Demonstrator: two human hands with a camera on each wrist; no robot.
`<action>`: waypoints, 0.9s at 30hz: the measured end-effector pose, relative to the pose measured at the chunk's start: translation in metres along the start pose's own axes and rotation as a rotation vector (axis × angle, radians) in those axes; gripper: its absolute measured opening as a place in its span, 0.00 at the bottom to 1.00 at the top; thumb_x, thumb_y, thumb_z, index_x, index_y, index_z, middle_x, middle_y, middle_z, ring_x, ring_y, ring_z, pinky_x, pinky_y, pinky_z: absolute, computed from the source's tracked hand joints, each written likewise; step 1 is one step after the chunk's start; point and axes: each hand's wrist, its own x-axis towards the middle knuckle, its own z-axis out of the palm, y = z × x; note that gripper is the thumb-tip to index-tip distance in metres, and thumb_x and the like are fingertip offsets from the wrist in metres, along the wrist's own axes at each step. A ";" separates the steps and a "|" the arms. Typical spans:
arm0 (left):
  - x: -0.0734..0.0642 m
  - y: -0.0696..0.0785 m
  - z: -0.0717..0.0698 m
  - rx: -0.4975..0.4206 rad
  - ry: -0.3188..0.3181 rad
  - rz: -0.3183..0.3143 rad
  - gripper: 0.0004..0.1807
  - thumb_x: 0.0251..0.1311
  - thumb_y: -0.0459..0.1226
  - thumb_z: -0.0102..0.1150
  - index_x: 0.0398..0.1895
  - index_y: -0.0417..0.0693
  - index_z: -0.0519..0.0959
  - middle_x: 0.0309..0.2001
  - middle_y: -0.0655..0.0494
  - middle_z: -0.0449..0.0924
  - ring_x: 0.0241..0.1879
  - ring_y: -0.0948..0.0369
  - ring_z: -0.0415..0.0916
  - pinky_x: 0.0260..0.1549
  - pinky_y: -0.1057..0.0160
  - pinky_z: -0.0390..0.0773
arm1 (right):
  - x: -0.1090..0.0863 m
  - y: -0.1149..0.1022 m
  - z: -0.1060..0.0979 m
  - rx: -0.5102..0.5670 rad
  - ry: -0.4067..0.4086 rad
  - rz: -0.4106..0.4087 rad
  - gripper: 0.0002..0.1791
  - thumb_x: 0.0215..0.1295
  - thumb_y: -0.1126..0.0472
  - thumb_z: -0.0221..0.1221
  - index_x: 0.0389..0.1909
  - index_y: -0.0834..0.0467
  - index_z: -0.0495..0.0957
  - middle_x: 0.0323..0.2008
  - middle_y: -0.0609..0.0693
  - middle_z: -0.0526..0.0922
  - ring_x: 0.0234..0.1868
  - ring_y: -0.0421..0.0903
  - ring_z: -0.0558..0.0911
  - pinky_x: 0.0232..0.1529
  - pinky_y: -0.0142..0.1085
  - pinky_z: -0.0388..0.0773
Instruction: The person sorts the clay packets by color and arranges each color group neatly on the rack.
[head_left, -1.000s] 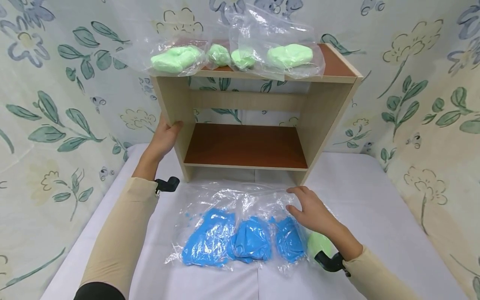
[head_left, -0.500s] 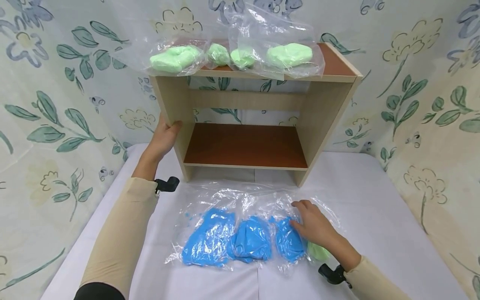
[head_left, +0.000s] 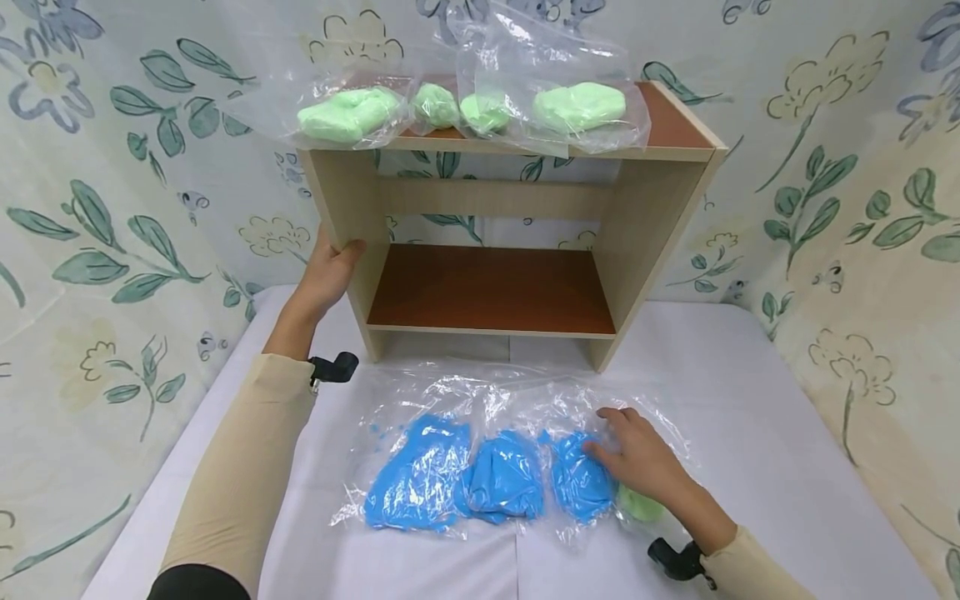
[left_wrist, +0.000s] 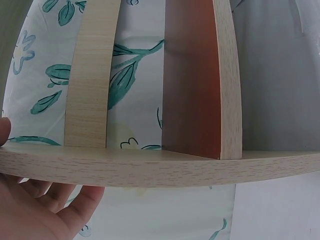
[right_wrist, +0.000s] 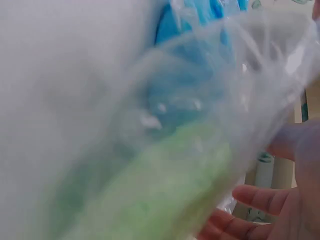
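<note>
At the shelf unit's (head_left: 491, 287) left side, the left hand (head_left: 322, 277) grips the upright panel, thumb inside, fingers outside. Along the shelf unit's top, upper clear bags (head_left: 551, 62) contain pale green lumps (head_left: 579, 108). On the bench (head_left: 750, 417), in front of the shelf unit, lower clear bags (head_left: 495, 402) hold three blue masses (head_left: 504, 477), the leftmost broadest, then a green lump (head_left: 639, 505). Beside it, the right hand (head_left: 643, 457) touches the plastic, thumb and fingers apart; whether it grips any, I cannot tell.

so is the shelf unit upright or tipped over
Upright: its side panels stand on the white cloth, and bagged green lumps rest on top.
</note>
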 end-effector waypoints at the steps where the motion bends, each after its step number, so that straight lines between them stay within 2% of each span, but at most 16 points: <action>1: 0.000 -0.001 0.000 0.000 0.001 0.000 0.36 0.73 0.40 0.39 0.79 0.66 0.37 0.79 0.53 0.45 0.79 0.48 0.46 0.73 0.33 0.50 | 0.000 0.002 -0.002 0.004 0.016 -0.002 0.30 0.65 0.51 0.62 0.61 0.66 0.73 0.54 0.68 0.78 0.53 0.64 0.79 0.49 0.58 0.80; 5: 0.001 -0.002 0.000 -0.005 0.004 0.015 0.37 0.73 0.38 0.39 0.79 0.65 0.37 0.79 0.53 0.45 0.79 0.49 0.46 0.73 0.34 0.50 | 0.000 0.016 -0.012 -0.027 0.096 0.043 0.27 0.65 0.55 0.62 0.59 0.69 0.74 0.56 0.72 0.76 0.56 0.70 0.76 0.53 0.63 0.77; 8: 0.001 -0.002 0.000 -0.003 0.006 0.019 0.37 0.73 0.38 0.40 0.79 0.65 0.38 0.79 0.53 0.46 0.79 0.49 0.46 0.73 0.34 0.50 | 0.000 0.032 -0.017 -0.068 0.102 0.119 0.30 0.64 0.55 0.61 0.59 0.72 0.71 0.57 0.77 0.72 0.57 0.74 0.71 0.52 0.67 0.74; 11: 0.001 -0.001 0.000 0.007 0.005 0.014 0.36 0.73 0.38 0.39 0.79 0.64 0.38 0.79 0.51 0.47 0.78 0.48 0.47 0.73 0.34 0.51 | -0.002 0.048 -0.019 -0.083 0.029 0.210 0.34 0.64 0.54 0.59 0.63 0.73 0.66 0.59 0.79 0.68 0.58 0.77 0.68 0.52 0.70 0.72; 14: 0.001 -0.001 0.001 0.011 0.002 0.021 0.35 0.74 0.39 0.37 0.79 0.62 0.38 0.78 0.49 0.48 0.78 0.47 0.48 0.73 0.35 0.52 | -0.006 0.059 -0.021 -0.079 -0.069 0.300 0.37 0.66 0.50 0.57 0.65 0.74 0.62 0.59 0.80 0.66 0.57 0.77 0.69 0.49 0.70 0.74; 19: 0.002 -0.002 0.002 0.008 -0.004 0.019 0.36 0.74 0.38 0.38 0.79 0.63 0.37 0.79 0.51 0.46 0.78 0.47 0.47 0.73 0.35 0.51 | -0.017 0.059 -0.026 -0.139 -0.203 0.416 0.50 0.67 0.36 0.53 0.69 0.74 0.54 0.54 0.82 0.68 0.44 0.73 0.77 0.35 0.61 0.80; 23: 0.002 -0.001 0.001 0.006 -0.004 0.016 0.36 0.73 0.38 0.38 0.79 0.63 0.37 0.79 0.51 0.46 0.78 0.48 0.47 0.73 0.35 0.51 | -0.026 0.056 -0.030 -0.221 -0.274 0.428 0.56 0.63 0.29 0.52 0.69 0.74 0.53 0.51 0.82 0.69 0.37 0.68 0.79 0.29 0.55 0.79; 27: 0.001 -0.001 0.001 0.004 0.002 0.021 0.36 0.73 0.38 0.38 0.79 0.62 0.38 0.78 0.50 0.47 0.78 0.48 0.48 0.74 0.36 0.51 | -0.032 0.055 -0.030 -0.223 -0.297 0.416 0.56 0.62 0.28 0.51 0.68 0.74 0.56 0.52 0.82 0.67 0.42 0.73 0.75 0.34 0.61 0.78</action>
